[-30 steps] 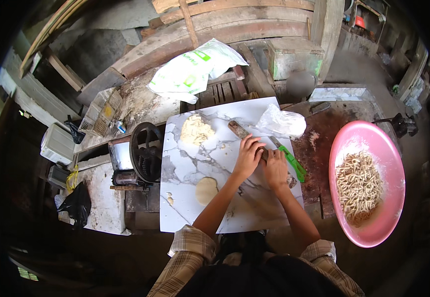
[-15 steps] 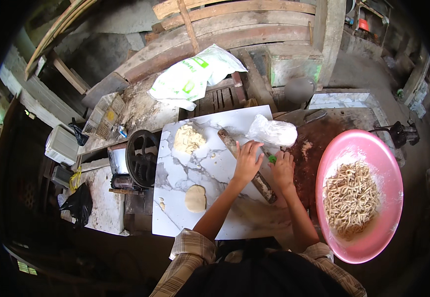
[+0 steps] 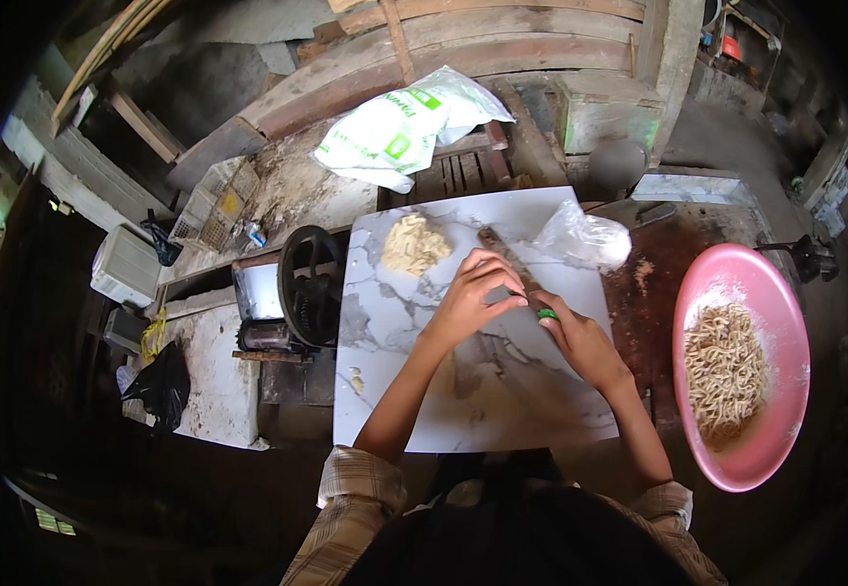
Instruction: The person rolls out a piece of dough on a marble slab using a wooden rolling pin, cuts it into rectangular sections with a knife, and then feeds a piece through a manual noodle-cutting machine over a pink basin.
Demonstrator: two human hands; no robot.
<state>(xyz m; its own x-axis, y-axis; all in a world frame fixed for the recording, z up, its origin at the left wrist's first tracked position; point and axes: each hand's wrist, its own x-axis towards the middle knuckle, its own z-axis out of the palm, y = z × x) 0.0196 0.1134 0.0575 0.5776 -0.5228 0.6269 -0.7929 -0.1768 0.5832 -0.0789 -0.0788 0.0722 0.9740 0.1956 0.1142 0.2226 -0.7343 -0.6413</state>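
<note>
Green handle [image 3: 547,313] in hands [image 3: 585,342] (the right)

Gap beside dough [image 3: 414,244], bag [image 3: 592,237] blocking far right

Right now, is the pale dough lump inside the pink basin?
No, the dough lump lies on the marble-patterned tabletop, while the pink basin holds noodle-like strands.

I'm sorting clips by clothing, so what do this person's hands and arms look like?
The left hand and right hand are ungloved; no watch or bracelet shows. The left sleeve and right sleeve are beige-brown plaid, rolled back into paler cuffs that leave the forearms bare.
</note>
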